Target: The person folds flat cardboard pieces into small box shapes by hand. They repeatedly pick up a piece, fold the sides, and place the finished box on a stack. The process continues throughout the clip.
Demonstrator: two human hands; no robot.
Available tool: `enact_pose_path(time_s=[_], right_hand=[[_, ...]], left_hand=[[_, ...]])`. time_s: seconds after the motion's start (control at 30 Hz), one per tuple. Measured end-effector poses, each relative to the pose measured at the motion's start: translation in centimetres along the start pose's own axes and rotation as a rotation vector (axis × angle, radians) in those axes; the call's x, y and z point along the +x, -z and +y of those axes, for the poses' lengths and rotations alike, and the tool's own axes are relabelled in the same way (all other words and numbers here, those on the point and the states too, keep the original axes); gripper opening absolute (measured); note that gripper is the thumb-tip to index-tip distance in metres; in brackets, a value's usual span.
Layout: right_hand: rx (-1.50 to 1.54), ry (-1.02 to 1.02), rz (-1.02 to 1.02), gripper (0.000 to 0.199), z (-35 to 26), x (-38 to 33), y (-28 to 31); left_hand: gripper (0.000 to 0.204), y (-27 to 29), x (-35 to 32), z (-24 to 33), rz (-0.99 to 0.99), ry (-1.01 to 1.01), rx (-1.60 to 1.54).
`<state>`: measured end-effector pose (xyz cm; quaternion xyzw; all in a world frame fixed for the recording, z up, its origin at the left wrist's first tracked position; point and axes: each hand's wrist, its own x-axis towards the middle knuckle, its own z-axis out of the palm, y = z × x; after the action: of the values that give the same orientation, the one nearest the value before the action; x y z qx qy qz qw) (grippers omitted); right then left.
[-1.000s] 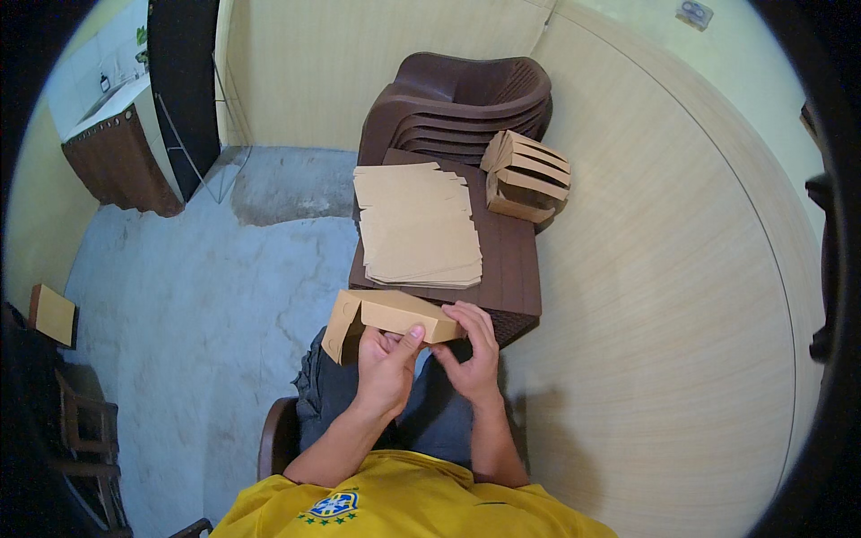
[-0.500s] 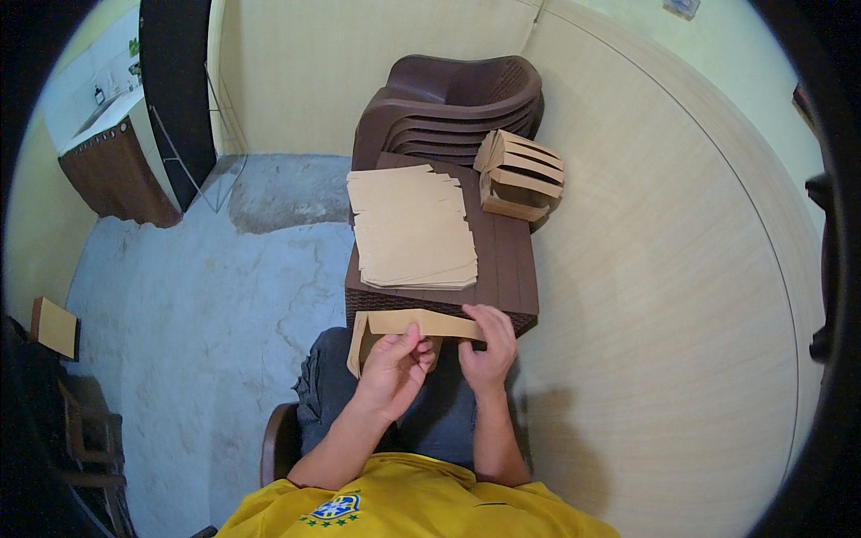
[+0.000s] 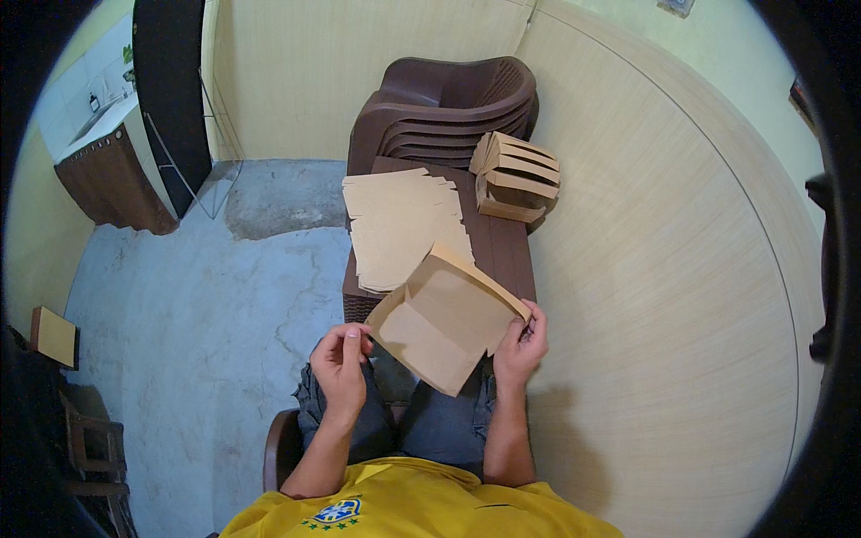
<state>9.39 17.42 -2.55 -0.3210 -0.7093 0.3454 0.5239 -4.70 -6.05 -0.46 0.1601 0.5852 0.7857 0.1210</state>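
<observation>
At centre, my right hand [image 3: 522,354] pinches the open, square-cornered cardboard box [image 3: 448,296] by its right edge; my left hand [image 3: 341,368] is narrowed at its left corner, grip unclear. Mottled floor [image 3: 197,314] spreads left; wood-grained wall [image 3: 673,269] bounds right.

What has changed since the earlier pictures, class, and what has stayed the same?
The box has turned so its inside shows. The left hand has moved left from the box's middle to its left corner; whether it grips there is unclear. The right hand has moved right and holds the right corner. The sheets and chairs stayed put.
</observation>
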Motion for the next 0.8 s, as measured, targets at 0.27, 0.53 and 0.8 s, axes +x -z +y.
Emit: enact_pose_path(time_s=[0.27, 0.53, 0.8], right_hand=[[0.136, -0.088, -0.191, 0.023, -1.4, -0.7, -0.2], [0.035, -0.446, -0.442, 0.027, -2.2, -0.7, -0.8], [0.345, -0.767, -0.591, 0.027, -0.2, -1.6, 0.6]], left_hand=[[0.077, 4.6, 4.6, -1.3, -0.441, 0.224, -0.03], [0.082, 3.4, 2.4, -3.6, -0.73, 0.429, 0.198], [0.11, 3.6, -2.3, -1.2, -0.622, 0.155, 0.214]])
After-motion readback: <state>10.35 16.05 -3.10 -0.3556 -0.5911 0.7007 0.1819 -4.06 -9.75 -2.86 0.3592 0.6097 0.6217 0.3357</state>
